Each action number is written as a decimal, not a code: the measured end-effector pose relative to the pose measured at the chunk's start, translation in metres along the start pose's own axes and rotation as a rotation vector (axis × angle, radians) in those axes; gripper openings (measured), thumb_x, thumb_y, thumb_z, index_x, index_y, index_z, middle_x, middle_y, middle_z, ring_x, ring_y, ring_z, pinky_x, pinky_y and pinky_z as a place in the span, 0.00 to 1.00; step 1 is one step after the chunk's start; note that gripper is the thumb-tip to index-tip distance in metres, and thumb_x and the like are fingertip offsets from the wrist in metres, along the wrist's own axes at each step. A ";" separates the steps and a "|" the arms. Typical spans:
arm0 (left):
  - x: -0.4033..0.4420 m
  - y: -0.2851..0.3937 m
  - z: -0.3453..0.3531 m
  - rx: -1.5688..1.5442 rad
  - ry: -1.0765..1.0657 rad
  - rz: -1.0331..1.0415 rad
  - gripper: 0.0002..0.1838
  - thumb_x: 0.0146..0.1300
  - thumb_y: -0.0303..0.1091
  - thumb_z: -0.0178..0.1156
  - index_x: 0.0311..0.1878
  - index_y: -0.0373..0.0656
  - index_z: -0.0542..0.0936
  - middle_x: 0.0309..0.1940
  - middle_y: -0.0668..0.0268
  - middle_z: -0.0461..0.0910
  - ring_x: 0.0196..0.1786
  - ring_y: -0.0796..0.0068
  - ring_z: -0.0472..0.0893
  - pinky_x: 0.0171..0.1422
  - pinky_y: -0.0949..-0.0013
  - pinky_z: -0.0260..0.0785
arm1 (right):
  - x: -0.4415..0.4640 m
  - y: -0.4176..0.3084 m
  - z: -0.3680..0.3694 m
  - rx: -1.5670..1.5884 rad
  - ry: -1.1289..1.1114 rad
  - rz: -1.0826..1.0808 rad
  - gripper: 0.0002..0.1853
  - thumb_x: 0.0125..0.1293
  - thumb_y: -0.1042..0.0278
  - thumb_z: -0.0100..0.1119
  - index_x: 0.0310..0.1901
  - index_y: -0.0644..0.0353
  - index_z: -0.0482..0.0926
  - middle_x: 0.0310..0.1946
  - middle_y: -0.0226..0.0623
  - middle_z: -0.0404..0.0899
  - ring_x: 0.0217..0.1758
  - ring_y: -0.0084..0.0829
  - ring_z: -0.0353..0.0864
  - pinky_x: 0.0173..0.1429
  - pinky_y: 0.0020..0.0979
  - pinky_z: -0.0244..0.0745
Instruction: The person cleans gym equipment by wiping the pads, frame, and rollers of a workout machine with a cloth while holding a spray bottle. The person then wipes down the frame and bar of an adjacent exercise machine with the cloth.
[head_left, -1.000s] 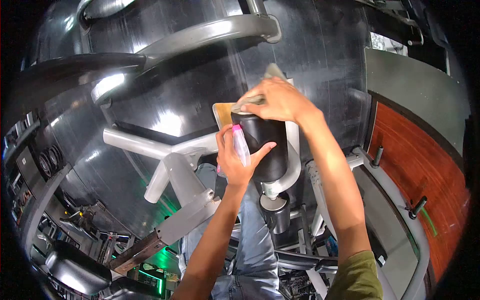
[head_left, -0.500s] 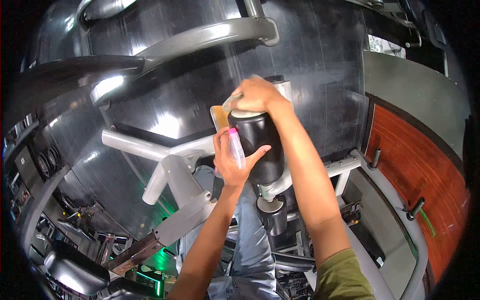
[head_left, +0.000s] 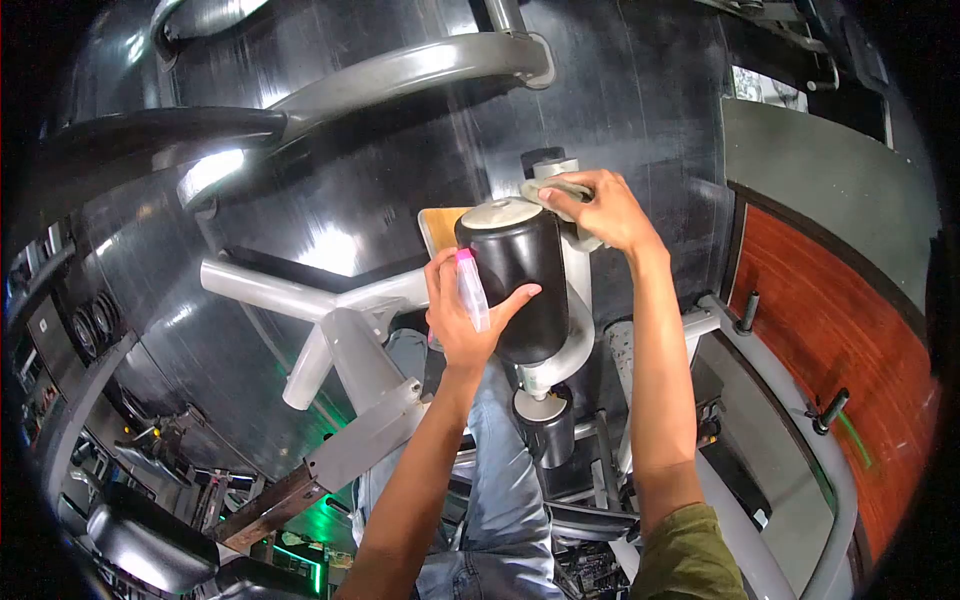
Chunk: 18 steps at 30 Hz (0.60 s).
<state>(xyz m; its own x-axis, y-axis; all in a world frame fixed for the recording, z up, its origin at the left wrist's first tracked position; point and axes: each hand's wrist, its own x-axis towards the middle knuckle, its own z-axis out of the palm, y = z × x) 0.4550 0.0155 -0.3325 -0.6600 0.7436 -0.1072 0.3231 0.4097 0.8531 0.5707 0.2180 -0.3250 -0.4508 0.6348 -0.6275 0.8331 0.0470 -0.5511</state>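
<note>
My left hand (head_left: 462, 318) is closed around a clear plastic bottle (head_left: 472, 290) with a pink end. Its thumb lies against the side of a black padded roller (head_left: 520, 285). The roller's pale round end cap (head_left: 500, 214) faces up, uncovered. To the right of that cap, my right hand (head_left: 605, 208) pinches a greyish cloth (head_left: 548, 189) between thumb and fingers. The cloth is at the upper part of a light grey metal tube (head_left: 578, 290), which curves down behind the roller; whether they touch is hard to see.
A second black roller (head_left: 548, 440) sits lower down. Grey machine tubes (head_left: 270, 290) branch at the left, and a curved grey frame (head_left: 420, 70) crosses the top over the dark floor (head_left: 640, 120). At right stands a red-brown wood panel (head_left: 820, 370).
My right hand and the cloth have moved right, off the roller's end cap to the grey tube beside it. My left hand stays on the roller with the bottle.
</note>
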 end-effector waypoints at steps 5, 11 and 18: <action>-0.001 -0.001 -0.003 -0.014 -0.038 0.005 0.39 0.40 0.46 0.84 0.51 0.36 0.74 0.49 0.56 0.74 0.50 0.58 0.77 0.54 0.60 0.72 | -0.036 0.035 0.034 0.079 0.238 0.194 0.24 0.66 0.44 0.60 0.48 0.58 0.86 0.35 0.53 0.85 0.43 0.46 0.87 0.48 0.40 0.77; -0.001 0.007 -0.005 0.027 -0.084 -0.073 0.36 0.45 0.48 0.82 0.48 0.35 0.74 0.45 0.56 0.73 0.47 0.57 0.77 0.53 0.58 0.70 | -0.153 0.049 0.073 0.603 0.478 0.451 0.23 0.72 0.47 0.57 0.52 0.61 0.84 0.35 0.38 0.85 0.42 0.28 0.81 0.52 0.32 0.75; -0.022 0.027 -0.035 0.153 -0.146 0.233 0.23 0.60 0.41 0.71 0.50 0.37 0.76 0.49 0.53 0.74 0.52 0.51 0.77 0.58 0.54 0.70 | -0.288 0.018 0.083 0.866 0.592 0.395 0.19 0.73 0.53 0.59 0.51 0.63 0.83 0.37 0.29 0.83 0.39 0.18 0.74 0.46 0.24 0.71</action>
<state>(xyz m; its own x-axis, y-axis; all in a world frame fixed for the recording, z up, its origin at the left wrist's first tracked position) 0.4546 -0.0086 -0.2895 -0.4553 0.8904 0.0010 0.5600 0.2855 0.7777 0.6894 -0.0281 -0.1999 0.2115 0.7640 -0.6096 0.2762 -0.6450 -0.7125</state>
